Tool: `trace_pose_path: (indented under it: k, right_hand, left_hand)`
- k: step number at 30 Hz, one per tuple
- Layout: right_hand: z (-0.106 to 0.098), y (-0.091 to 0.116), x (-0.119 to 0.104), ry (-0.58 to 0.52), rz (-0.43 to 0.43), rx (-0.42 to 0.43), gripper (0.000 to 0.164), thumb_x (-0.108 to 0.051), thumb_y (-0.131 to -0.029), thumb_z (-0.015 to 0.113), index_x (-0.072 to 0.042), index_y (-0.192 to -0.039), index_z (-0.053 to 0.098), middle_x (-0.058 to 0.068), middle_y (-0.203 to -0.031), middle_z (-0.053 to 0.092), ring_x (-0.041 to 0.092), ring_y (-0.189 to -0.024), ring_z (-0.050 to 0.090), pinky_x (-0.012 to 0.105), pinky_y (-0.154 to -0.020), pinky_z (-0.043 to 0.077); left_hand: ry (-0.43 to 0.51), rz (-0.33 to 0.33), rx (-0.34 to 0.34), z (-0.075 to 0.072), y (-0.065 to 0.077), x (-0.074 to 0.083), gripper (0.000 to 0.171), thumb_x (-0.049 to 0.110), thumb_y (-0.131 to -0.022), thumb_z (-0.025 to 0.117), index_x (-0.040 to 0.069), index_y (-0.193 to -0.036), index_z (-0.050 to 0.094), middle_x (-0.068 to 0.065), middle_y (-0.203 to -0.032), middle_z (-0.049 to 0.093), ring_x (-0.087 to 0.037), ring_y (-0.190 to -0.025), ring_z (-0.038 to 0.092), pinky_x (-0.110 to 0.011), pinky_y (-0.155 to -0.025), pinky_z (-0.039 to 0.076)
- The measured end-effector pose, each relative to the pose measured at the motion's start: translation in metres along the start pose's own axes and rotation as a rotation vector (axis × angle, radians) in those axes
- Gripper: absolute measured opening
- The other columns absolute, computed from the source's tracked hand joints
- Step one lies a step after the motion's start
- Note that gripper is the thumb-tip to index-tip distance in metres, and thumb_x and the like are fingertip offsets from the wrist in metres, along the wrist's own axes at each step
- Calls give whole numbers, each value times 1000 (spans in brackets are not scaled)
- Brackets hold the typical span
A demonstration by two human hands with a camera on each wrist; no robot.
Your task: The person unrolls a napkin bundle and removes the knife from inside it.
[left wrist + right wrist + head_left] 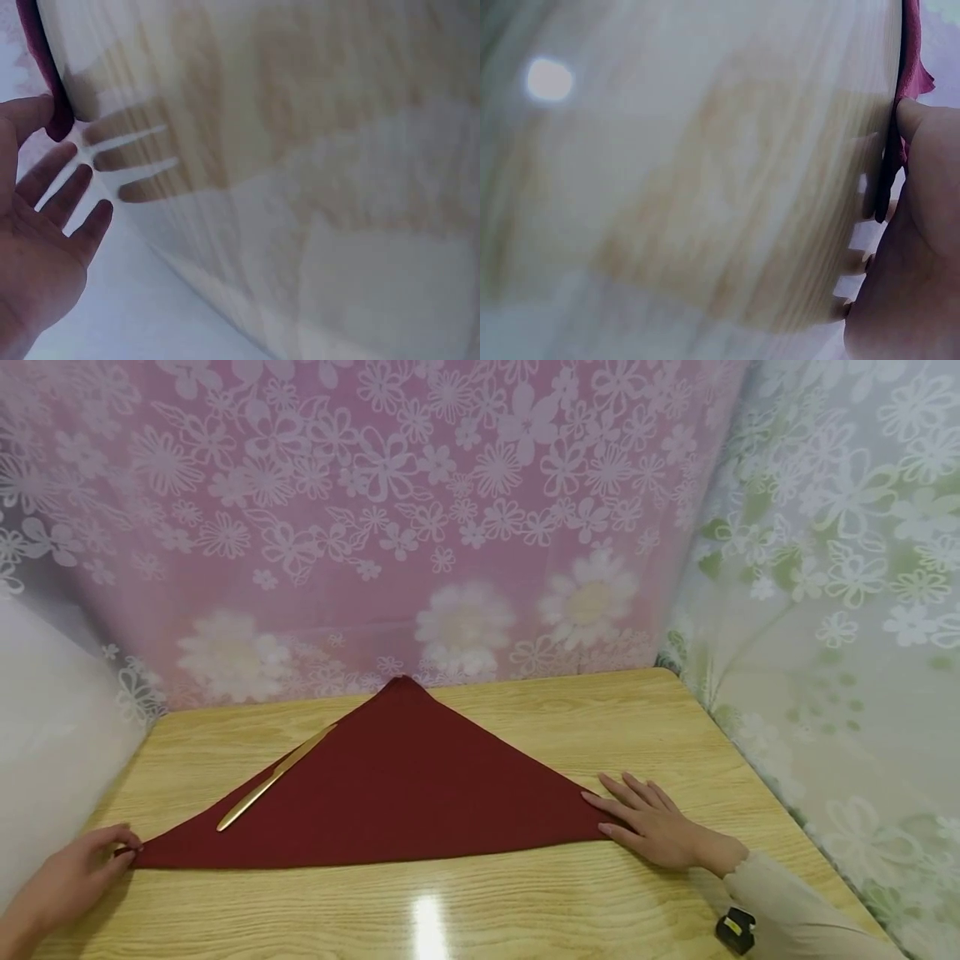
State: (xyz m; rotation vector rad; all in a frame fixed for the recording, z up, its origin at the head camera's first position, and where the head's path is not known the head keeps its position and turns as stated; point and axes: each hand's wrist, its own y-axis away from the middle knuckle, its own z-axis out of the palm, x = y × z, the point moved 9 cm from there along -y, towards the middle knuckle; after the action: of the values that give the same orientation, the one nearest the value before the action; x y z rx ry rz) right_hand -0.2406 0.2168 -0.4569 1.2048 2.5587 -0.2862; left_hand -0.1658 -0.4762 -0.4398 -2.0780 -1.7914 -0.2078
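Observation:
A dark red cloth napkin, folded into a wide triangle, lies on the table with its peak at the far edge. Along its left slope rests a gold table knife. My left hand pinches the napkin's left corner; in the left wrist view the thumb lies against the red cloth and the other fingers are spread. At the right corner, my right hand lies flat with fingers extended, partly over the cloth. The right wrist view shows the thumb against the napkin's edge.
The wood-grain table reaches back to a pink floral curtain. A pale floral sheet hangs along the right side, and a white one stands at the left. A small black device sits by the right sleeve.

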Motion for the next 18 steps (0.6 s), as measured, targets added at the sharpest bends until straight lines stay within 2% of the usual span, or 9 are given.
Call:
trace_pose_path:
  k: [2,4,7,10,11,15,18]
  right_hand:
    - [-1,0,-1,-1,-6,10,47,-36,-101,46,-28,-148,40,16,-153,27,49,-137,16,69,-101,9]
    - [-2,0,-2,4,-9,21,47,-36,-101,47,-27,-147,41,17,-152,28,49,-136,17,69,-100,10]
    - [-3,-1,-2,21,-17,36,47,-34,-101,48,-26,-147,42,19,-151,30,51,-135,20,71,-99,12]
    - [-1,-2,-1,32,-14,20,47,-35,-101,47,-26,-147,41,19,-151,29,51,-135,19,72,-99,12]
    - [-1,-2,-1,31,-7,11,48,-36,-101,46,-26,-148,41,18,-152,28,50,-136,18,71,-99,12]
    - [2,-1,1,28,25,-31,49,-40,-102,43,-27,-149,37,14,-155,24,47,-138,14,70,-102,8]
    - [2,-1,1,27,28,-47,50,-40,-102,43,-27,-150,36,14,-155,23,47,-139,12,69,-102,7]
  left_hand:
    - [-15,31,-1,-1,-1,6,19,-2,-86,67,16,-82,63,-3,-85,62,9,-79,47,-17,-60,40]
    - [-36,38,-17,-1,-4,11,18,-3,-85,67,15,-84,64,1,-82,59,-1,-74,51,-22,-58,43]
    - [-66,-18,-66,0,-10,16,8,1,-88,64,8,-92,66,-19,-97,63,-23,-84,61,-37,-64,50]
    - [-87,-54,-65,-2,-15,23,12,4,-88,63,3,-100,65,-36,-113,54,-47,-94,57,-51,-68,49]
    - [-87,-53,-54,-3,-17,27,14,5,-89,63,2,-103,64,-39,-117,51,-51,-96,55,-55,-68,47]
    - [-86,-1,41,-8,-25,48,19,6,-87,63,3,-106,63,-32,-116,56,-51,-99,54,-56,-71,44]
    - [-65,-4,49,-7,-31,60,23,9,-88,63,2,-110,61,-32,-118,55,-51,-101,53,-57,-72,44]
